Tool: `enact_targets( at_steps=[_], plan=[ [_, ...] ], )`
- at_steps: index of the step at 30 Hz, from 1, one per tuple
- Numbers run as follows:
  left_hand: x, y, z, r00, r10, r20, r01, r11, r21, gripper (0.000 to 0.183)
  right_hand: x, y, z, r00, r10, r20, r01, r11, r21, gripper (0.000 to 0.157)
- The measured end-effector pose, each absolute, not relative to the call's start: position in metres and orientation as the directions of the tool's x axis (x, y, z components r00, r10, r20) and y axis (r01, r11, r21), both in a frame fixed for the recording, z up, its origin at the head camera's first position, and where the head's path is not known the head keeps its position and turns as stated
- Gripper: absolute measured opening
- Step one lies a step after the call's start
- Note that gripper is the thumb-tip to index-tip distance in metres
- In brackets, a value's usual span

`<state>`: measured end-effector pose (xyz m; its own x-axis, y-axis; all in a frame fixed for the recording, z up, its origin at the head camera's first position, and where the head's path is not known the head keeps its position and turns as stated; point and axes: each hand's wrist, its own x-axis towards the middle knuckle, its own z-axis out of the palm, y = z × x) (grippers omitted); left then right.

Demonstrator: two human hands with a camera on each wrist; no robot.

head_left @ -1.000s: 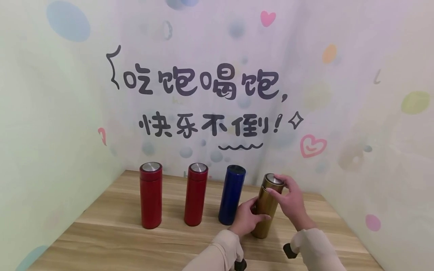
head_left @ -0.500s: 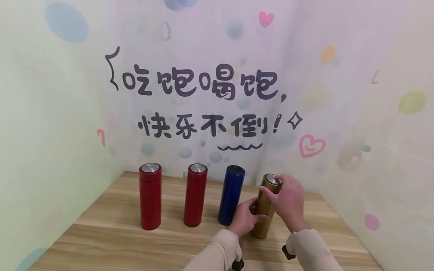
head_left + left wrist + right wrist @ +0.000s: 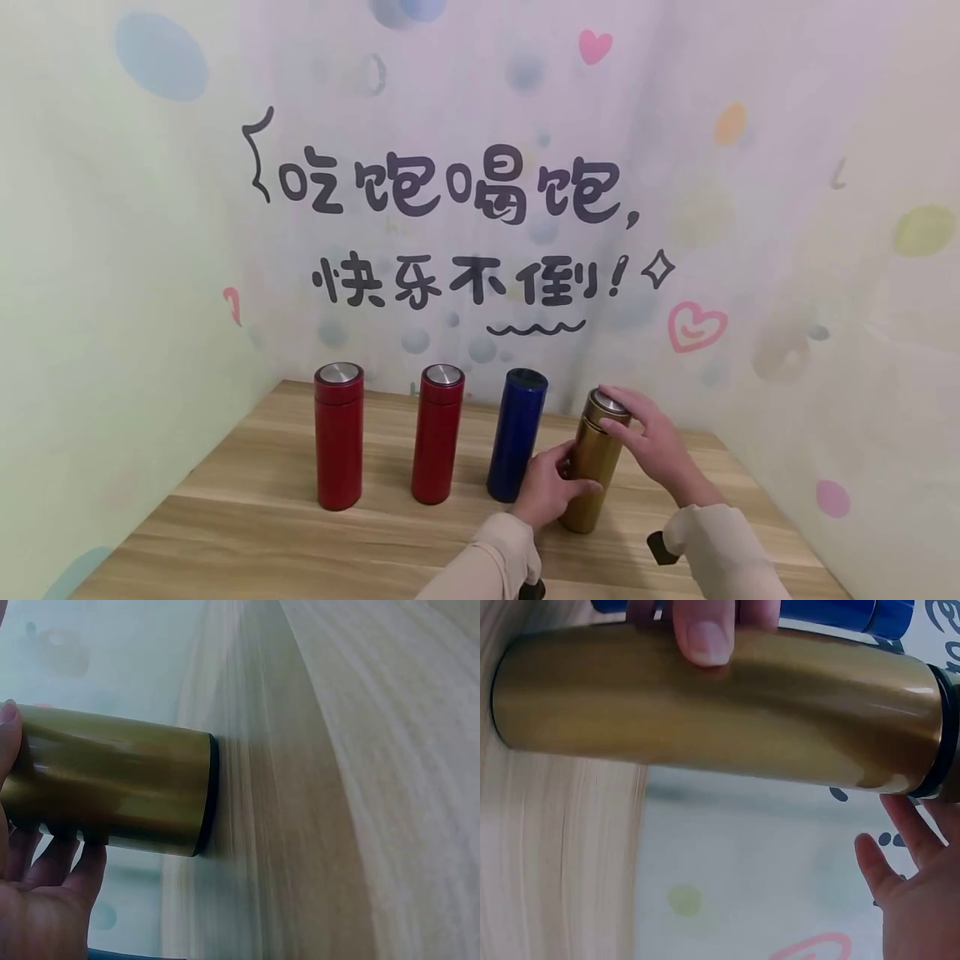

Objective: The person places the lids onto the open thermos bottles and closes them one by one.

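A gold thermos [image 3: 595,462] stands upright at the right of the table. My left hand [image 3: 546,492] grips its lower body, thumb in front and fingers on the far side. The left wrist view shows those fingers [image 3: 86,870] against the gold wall and the dark base on the wood. At the top, my right hand [image 3: 663,446] holds the lid [image 3: 596,412], which has a silver disc on top. A dark ring [image 3: 946,735] shows between lid and body in the right wrist view. Part of the lid is outside that view.
A blue thermos [image 3: 517,437] stands just left of my left hand. Farther left are two red thermoses, one in the middle [image 3: 437,437] and another at the left [image 3: 339,450]. Printed cloth walls [image 3: 450,100] enclose the wooden table [image 3: 247,533].
My right hand has turned about the lid, first one way, then back, and the dark ring below the lid shows again. The left hand keeps its hold; the head view has shifted slightly.
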<state>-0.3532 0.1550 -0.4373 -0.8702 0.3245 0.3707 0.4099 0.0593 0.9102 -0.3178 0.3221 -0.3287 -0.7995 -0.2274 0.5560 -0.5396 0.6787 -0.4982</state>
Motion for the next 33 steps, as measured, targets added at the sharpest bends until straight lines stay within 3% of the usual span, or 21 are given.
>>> enact_targets(
  at_steps=[7, 18, 24, 27, 33],
  plan=[
    [-0.352, 0.156, -0.436, -0.863, 0.315, 0.396, 0.434, 0.059, 0.899, 0.063, -0.320, 0.316, -0.328, -0.767, -0.117, 0.631, -0.457, 0.789, -0.410, 0.052],
    [-0.352, 0.156, -0.438, -0.859, 0.322, 0.398, 0.442, 0.073, 0.894, 0.062, -0.326, 0.293, -0.341, -0.677, 0.108, 0.728, -0.351, 0.822, -0.449, 0.052],
    [-0.353, 0.156, -0.436, -0.864, 0.332, 0.378, 0.426, 0.081, 0.901, 0.063, -0.327, 0.282, -0.340, -0.637, 0.172, 0.752, -0.229, 0.889, -0.397, 0.056],
    [-0.353, 0.155, -0.436, -0.861, 0.331, 0.387, 0.434, 0.081, 0.897, 0.062, -0.328, 0.280, -0.338, -0.674, 0.154, 0.722, -0.217, 0.893, -0.393, 0.061],
    [-0.354, 0.156, -0.437, -0.858, 0.319, 0.402, 0.445, 0.076, 0.892, 0.061, -0.325, 0.296, -0.335, -0.825, 0.008, 0.566, -0.404, 0.691, -0.599, 0.049]
  ],
)
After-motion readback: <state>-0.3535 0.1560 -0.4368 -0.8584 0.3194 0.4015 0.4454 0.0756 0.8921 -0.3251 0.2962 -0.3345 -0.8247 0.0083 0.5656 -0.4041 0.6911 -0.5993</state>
